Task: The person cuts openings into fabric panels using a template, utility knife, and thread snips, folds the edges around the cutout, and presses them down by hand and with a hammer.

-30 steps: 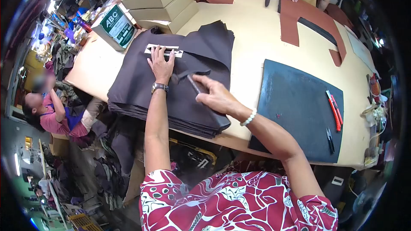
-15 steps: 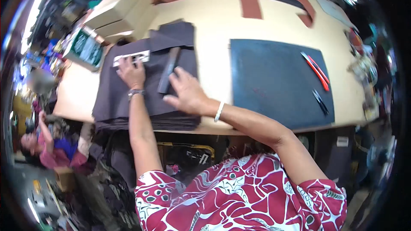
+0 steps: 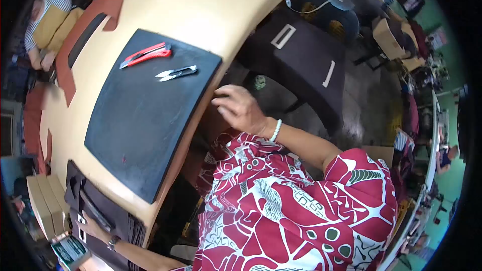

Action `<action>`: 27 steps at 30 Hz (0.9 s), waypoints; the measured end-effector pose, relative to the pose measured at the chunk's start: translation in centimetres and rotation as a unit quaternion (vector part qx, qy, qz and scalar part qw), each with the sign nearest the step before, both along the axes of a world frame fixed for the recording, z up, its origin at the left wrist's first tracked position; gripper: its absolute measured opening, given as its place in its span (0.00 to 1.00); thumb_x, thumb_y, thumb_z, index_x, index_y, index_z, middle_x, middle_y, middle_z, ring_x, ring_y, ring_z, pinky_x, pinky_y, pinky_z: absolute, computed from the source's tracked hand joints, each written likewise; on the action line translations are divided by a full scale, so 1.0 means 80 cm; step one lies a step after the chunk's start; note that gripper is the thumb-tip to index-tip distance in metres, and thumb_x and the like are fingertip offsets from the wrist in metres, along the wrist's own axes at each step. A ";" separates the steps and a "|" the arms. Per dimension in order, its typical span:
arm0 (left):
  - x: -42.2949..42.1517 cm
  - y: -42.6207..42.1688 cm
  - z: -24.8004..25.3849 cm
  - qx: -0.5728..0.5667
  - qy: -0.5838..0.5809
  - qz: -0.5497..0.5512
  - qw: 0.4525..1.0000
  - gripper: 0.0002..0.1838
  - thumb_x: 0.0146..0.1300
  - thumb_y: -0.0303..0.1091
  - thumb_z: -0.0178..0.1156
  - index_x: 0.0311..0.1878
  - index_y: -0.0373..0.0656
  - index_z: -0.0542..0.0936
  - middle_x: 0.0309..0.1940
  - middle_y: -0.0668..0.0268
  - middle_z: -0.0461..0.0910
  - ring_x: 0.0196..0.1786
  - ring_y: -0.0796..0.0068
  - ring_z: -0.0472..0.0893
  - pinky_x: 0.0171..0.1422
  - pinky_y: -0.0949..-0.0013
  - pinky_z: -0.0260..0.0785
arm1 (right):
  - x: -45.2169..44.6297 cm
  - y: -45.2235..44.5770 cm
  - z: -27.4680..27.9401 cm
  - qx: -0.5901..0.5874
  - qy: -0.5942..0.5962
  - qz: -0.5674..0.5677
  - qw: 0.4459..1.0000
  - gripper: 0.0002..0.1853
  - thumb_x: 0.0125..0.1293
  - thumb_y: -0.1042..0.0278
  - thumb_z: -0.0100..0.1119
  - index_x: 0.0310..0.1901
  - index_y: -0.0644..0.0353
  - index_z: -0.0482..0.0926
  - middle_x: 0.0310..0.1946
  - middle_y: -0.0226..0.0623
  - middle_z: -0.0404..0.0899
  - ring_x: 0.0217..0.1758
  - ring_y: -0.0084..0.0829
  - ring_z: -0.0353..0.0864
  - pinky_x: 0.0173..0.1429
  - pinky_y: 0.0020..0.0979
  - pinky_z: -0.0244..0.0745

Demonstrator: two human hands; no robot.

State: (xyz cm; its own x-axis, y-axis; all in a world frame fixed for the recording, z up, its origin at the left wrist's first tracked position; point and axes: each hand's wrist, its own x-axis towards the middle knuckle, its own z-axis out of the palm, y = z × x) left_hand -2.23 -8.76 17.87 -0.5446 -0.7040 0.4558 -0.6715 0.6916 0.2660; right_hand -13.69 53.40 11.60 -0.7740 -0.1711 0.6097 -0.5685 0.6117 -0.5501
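My left hand lies with fingers spread on the stack of dark sheets at the lower left, touching a pale slotted template. Beside it on the stack rests a dark long-handled tool. My right hand is held off the table's edge, fingers apart and slightly bent, holding nothing. Left of it is the dark cutting mat, with a red cutter and small thread snips on it.
Reddish-brown cut pieces lie on the table's far side, near a person in a striped top. Boxes and a green-labelled tin are at lower left. Right of the table stands a dark-covered surface bearing pale frames.
The view has swung to the right. My right hand has let go of the dark tool, which lies on the stack, and has moved past the mat. My left hand stays on the template.
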 end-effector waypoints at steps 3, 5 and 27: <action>-0.040 0.145 0.027 0.036 0.058 -0.107 0.992 0.39 0.63 0.51 0.55 0.66 0.30 0.59 0.66 0.44 0.60 0.69 0.52 0.60 0.72 0.58 0.52 | -0.009 0.097 -0.052 0.042 -0.059 -0.133 0.989 0.09 0.54 0.71 0.59 0.37 0.61 0.80 0.43 0.41 0.74 0.50 0.43 0.74 0.58 0.40 0.67; -0.070 0.243 0.035 0.014 0.060 -0.188 0.980 0.34 0.65 0.46 0.56 0.66 0.33 0.61 0.67 0.46 0.58 0.70 0.51 0.58 0.73 0.56 0.50 | -0.014 0.161 -0.073 0.069 -0.059 -0.199 0.976 0.08 0.54 0.71 0.59 0.37 0.61 0.79 0.43 0.41 0.74 0.51 0.43 0.73 0.57 0.41 0.67; -0.174 0.564 -0.040 -0.111 -0.115 -0.299 0.941 0.29 0.69 0.53 0.45 0.69 0.49 0.62 0.71 0.62 0.57 0.74 0.57 0.51 0.72 0.45 0.43 | -0.137 0.585 -0.182 -0.120 -0.453 -0.608 0.641 0.24 0.51 0.57 0.68 0.46 0.66 0.80 0.50 0.53 0.78 0.55 0.47 0.77 0.59 0.40 0.71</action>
